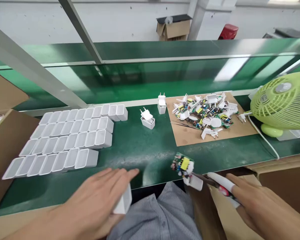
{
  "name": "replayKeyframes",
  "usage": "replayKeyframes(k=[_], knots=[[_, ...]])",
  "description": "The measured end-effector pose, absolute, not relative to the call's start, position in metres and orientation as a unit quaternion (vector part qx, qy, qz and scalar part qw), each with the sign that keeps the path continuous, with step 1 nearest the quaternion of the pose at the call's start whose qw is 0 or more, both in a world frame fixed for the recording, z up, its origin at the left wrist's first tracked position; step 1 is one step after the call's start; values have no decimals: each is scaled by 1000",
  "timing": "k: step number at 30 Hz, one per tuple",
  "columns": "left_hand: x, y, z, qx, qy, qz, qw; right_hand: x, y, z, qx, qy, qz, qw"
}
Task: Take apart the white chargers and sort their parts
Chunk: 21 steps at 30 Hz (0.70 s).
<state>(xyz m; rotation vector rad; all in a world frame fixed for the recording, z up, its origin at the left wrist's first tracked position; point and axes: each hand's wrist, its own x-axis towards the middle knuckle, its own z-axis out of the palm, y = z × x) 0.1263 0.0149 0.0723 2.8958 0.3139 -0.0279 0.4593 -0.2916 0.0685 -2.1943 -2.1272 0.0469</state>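
Note:
My left hand is closed around a white plastic charger case, low at the bench's front edge; the palm hides part of it. Over on the right, my right hand grips a pair of pliers, with a white covering on one finger. At the jaws of the pliers is a charger circuit board with a yellow component, joined to a white plastic piece. The board hangs above the bench's front edge, apart from the case.
Rows of white cases stand on the green bench at left. Two opened chargers sit mid-bench. Loose boards and plugs are heaped on a cardboard sheet. A green fan and cardboard boxes stand at right.

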Motion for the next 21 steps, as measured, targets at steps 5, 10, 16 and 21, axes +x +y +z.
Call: replayKeyframes(k=[5,10,16,21], knots=[[183,-9,80,986,-11,141,93,441,-256,73,-691,-722,-10,40],[219,-10,71,969,-87,212,87,442,-252,71,-675,-736,-25,32],[241,-4,54,952,-90,288,52,455,-253,59,-697,-716,-23,19],[230,29,31,966,11,252,51,518,-275,44,-832,-553,34,35]])
